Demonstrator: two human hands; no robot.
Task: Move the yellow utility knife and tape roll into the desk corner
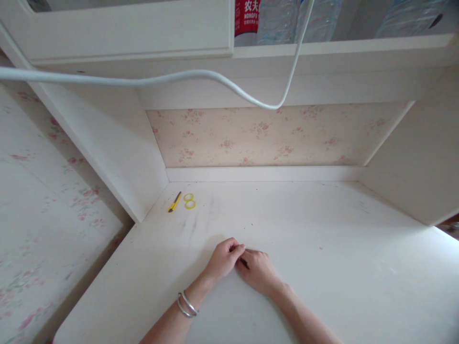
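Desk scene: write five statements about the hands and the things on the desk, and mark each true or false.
1. The left hand and right hand touch each other on the desk. True.
2. Two silver bracelets sit on the right wrist. False: they are on the left wrist.
3. A yellow utility knife lies near the desk's back left corner. True.
4. The two yellow rings lie between the hands. False: they lie beside the knife, apart from the hands.
5. A black cable hangs across the view. False: the cable is white.
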